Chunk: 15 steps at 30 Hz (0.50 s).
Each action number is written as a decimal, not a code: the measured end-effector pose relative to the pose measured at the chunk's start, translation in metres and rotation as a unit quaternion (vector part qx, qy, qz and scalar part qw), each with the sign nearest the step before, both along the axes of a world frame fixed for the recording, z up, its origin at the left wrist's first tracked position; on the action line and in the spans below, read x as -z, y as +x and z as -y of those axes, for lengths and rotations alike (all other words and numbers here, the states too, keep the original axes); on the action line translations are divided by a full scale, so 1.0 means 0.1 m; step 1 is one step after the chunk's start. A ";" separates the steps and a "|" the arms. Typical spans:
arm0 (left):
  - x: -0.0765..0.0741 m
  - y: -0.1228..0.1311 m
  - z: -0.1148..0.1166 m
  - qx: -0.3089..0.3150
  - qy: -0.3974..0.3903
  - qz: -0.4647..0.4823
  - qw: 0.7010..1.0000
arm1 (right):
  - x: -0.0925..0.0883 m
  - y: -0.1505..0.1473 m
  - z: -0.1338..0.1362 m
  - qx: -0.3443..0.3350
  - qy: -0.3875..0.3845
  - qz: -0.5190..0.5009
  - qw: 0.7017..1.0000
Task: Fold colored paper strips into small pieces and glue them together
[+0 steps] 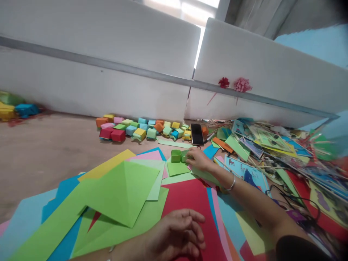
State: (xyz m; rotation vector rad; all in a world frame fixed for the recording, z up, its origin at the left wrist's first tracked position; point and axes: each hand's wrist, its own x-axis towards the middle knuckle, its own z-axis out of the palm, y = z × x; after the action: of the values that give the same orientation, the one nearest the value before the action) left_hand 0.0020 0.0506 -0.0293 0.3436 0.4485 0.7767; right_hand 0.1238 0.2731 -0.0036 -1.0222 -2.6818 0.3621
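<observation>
Two small open-topped boxes folded from green paper stand side by side ahead of me. My right hand [199, 159] reaches out to the right one, a green paper box [183, 156], and its fingers are closed on that box's right side, hiding part of it. The other green paper box [175, 156] sits just left, untouched. Beneath them lies a small green paper square [176, 169]. My left hand [176, 233] hovers palm inward over a red paper sheet [185, 195], fingers loosely curled and apart, with nothing in them. Left of it, a large creased green sheet [122, 192] tops other coloured papers.
Rows of folded paper cubes [138, 132] line the back near a white partition [122, 87]. A phone [197, 135] lies beside them. Cut papers, sticks and picture cards [244, 174] crowd the right side. Two paper flowers [242, 85] hang on the partition.
</observation>
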 end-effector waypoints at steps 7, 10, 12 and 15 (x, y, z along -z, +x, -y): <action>0.08 0.00 -0.01 0.000 0.002 0.009 1.000 | 0.05 0.00 0.03 0.012 -0.004 -0.023 1.000; 0.08 -0.01 -0.01 0.004 0.003 0.014 1.000 | 0.00 0.07 0.03 0.013 0.001 -0.047 0.999; 0.07 -0.02 -0.01 0.005 0.002 0.012 1.000 | -0.03 0.11 0.00 0.013 0.003 -0.061 0.998; 0.07 -0.02 0.00 0.007 0.000 -0.001 1.000 | -0.10 0.16 -0.05 0.013 0.008 -0.075 0.997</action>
State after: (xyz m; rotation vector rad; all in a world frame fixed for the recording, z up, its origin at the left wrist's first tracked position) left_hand -0.0004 0.0511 -0.0360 0.3476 0.4462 0.7625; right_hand 0.1395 0.2777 0.0068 -0.9830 -2.5310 0.3963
